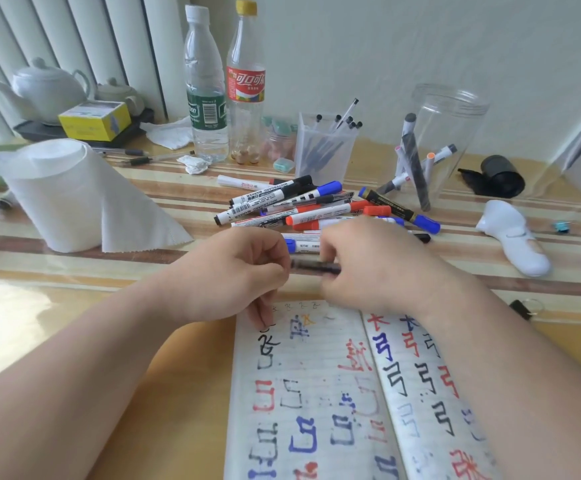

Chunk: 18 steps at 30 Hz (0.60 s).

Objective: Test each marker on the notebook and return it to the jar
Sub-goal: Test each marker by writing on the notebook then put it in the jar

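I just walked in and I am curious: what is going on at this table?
A person holds a dark marker between both hands, just above the open notebook. The left hand pinches one end, the right hand grips the other. The pages already carry many black, red and blue test marks. A pile of markers lies on the table behind the hands, and a few stand in the clear jar.

striped table [74,268] carries notebook [316,393], marker pile [316,209], jar [451,140], paper roll [74,199].
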Available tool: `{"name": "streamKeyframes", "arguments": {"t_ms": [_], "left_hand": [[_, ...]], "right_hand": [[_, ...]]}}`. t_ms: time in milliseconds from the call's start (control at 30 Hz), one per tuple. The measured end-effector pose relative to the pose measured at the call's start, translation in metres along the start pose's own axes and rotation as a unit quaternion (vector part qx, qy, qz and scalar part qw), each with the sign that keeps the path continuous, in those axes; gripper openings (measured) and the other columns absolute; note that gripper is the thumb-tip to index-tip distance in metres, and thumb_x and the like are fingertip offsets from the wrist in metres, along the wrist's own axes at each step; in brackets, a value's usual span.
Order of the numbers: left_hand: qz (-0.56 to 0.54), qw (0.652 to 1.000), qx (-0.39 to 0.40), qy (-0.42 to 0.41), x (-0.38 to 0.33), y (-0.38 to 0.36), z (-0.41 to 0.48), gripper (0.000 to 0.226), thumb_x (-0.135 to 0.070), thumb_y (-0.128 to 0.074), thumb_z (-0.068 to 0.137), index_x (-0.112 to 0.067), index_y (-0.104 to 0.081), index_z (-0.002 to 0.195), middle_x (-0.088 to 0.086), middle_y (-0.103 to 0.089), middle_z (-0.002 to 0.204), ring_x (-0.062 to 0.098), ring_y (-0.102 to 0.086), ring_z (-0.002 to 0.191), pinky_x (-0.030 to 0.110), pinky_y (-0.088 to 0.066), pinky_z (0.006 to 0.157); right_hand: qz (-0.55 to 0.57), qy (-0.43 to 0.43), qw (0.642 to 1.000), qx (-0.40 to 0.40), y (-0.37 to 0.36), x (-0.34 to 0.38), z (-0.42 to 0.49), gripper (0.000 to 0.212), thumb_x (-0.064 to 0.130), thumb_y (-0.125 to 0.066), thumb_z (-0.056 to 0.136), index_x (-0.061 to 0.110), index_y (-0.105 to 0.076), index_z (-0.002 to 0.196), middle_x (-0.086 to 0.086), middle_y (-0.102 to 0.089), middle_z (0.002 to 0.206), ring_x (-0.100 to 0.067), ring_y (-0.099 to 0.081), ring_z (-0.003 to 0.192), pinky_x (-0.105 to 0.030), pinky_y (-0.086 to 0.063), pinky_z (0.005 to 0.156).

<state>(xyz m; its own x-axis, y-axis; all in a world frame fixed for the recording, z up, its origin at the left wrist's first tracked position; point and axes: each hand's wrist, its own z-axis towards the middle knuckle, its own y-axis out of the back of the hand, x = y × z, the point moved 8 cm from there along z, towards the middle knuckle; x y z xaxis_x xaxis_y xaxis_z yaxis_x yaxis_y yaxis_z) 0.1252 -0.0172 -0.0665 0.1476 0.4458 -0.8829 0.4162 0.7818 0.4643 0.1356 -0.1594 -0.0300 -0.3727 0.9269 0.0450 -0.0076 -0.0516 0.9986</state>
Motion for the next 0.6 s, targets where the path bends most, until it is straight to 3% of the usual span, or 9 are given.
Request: {"name": "streamKeyframes", "arguments": {"t_ms": [67,100,167,200,233,300,433,600], "left_hand": [[-0.036,0.999,-0.009,0.000,0.000,0.002,0.000,0.019,-0.029,-0.062,0.093,-0.013,-0.061,0.081,0.005,-0.067,0.067,0.036,-0.075,0.063,0.045,-0.063,0.061],[-0.061,0.998,-0.011,0.000,0.000,0.002,0.000,0.027,-0.036,-0.063,0.098,-0.014,-0.060,0.084,0.007,-0.067,0.070,0.037,-0.074,0.063,0.044,-0.062,0.057],[-0.086,0.996,-0.001,-0.012,-0.003,0.001,0.000,0.039,-0.056,-0.061,0.094,-0.018,-0.060,0.087,0.008,-0.068,0.075,0.037,-0.073,0.065,0.042,-0.060,0.053],[-0.079,0.996,0.008,-0.026,-0.006,-0.001,0.000,0.044,-0.064,-0.061,0.090,-0.020,-0.060,0.089,0.006,-0.068,0.078,0.036,-0.074,0.067,0.042,-0.060,0.052],[-0.066,0.997,0.017,-0.041,-0.010,-0.003,-0.001,0.047,-0.069,-0.063,0.087,-0.022,-0.061,0.092,0.003,-0.067,0.078,0.034,-0.073,0.067,0.042,-0.060,0.051],[-0.031,0.997,0.023,-0.071,-0.015,-0.005,-0.003,0.045,-0.069,-0.063,0.083,-0.025,-0.062,0.091,-0.003,-0.062,0.070,0.026,-0.070,0.060,0.042,-0.060,0.048],[-0.009,0.997,0.021,-0.078,-0.015,-0.006,-0.002,0.042,-0.064,-0.051,0.095,-0.028,-0.059,0.075,-0.013,-0.041,0.054,0.012,-0.046,0.046,0.048,-0.060,0.047],[-0.061,0.994,0.054,-0.079,-0.019,-0.008,-0.002,0.046,-0.056,-0.046,0.100,-0.016,-0.062,0.085,-0.015,-0.035,0.055,0.007,-0.038,0.047,0.051,-0.062,0.053]], "right_hand": [[0.157,-0.041,0.981,-0.109,0.019,-0.021,-0.005,0.017,0.035,-0.064,0.069,0.021,-0.056,0.072,0.010,-0.058,0.059,-0.006,-0.052,0.055,-0.027,-0.037,0.048],[0.279,-0.057,0.947,-0.148,0.024,-0.032,-0.007,0.017,0.030,-0.062,0.067,0.015,-0.054,0.068,0.009,-0.054,0.051,-0.007,-0.048,0.047,-0.026,-0.036,0.046],[0.536,-0.082,0.829,-0.137,0.015,-0.041,-0.011,0.013,0.019,-0.061,0.067,0.011,-0.051,0.065,-0.001,-0.045,0.047,-0.014,-0.039,0.041,-0.024,-0.029,0.042],[0.640,-0.083,0.758,-0.094,0.003,-0.034,-0.012,0.008,0.015,-0.061,0.069,0.012,-0.053,0.068,-0.005,-0.045,0.047,-0.016,-0.038,0.040,-0.021,-0.027,0.041],[0.698,-0.076,0.710,-0.051,-0.007,-0.022,-0.012,0.004,0.012,-0.061,0.071,0.013,-0.057,0.070,-0.009,-0.047,0.048,-0.019,-0.040,0.039,-0.020,-0.028,0.041],[0.712,-0.049,0.700,-0.016,-0.018,-0.003,-0.012,0.007,0.011,-0.062,0.075,0.014,-0.063,0.070,-0.014,-0.054,0.051,-0.023,-0.047,0.040,-0.022,-0.034,0.039],[0.734,-0.033,0.677,-0.041,-0.022,0.007,-0.007,0.010,0.017,-0.065,0.078,0.015,-0.066,0.069,-0.014,-0.055,0.055,-0.023,-0.049,0.042,-0.021,-0.034,0.039],[0.763,0.005,0.646,0.017,-0.025,0.019,-0.007,0.033,0.033,-0.064,0.091,0.002,-0.075,0.091,-0.011,-0.062,0.064,-0.020,-0.055,0.050,-0.023,-0.041,0.039]]}}
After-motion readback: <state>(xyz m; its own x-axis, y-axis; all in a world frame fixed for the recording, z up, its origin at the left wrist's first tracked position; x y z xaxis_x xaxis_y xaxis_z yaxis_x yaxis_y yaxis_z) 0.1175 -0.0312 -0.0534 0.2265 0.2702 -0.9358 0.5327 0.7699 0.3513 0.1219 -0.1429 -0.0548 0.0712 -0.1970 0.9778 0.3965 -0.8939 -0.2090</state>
